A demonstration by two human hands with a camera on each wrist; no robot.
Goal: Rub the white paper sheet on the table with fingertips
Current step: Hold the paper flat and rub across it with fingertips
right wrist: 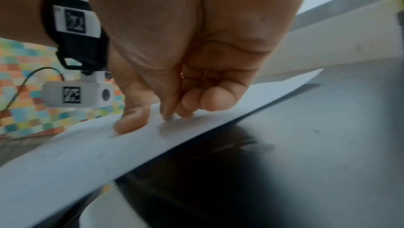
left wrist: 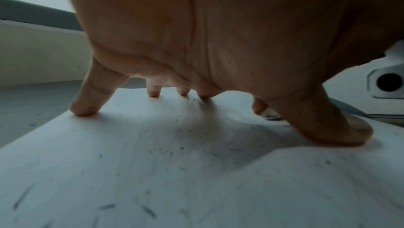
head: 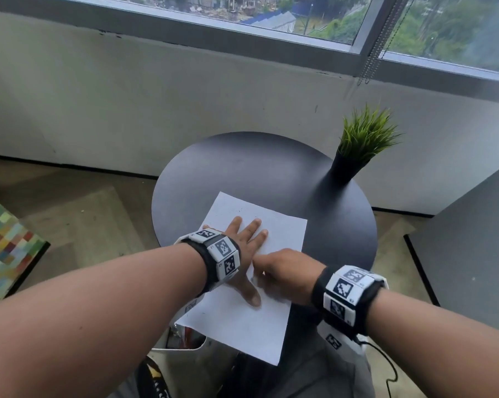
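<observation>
A white rectangular paper sheet lies flat on the round black desk, turned at a slant, with its near corner hanging past the desk's near edge. Up close, the left wrist view shows its surface flecked with short grey pencil-like marks and smudges. The left hand lies spread on the sheet's middle, fingers straight and splayed; its fingertips and thumb press down on the paper while the palm arches above it. The right hand sits just beside the left thumb, near the sheet's right edge. In the right wrist view its outer fingers are curled into the palm, holding nothing, while the thumb and a fingertip touch the sheet. Neither grip has hold of the paper. A small green grass plant in a black pot stands at the desk's far right edge, well apart from the sheet.
</observation>
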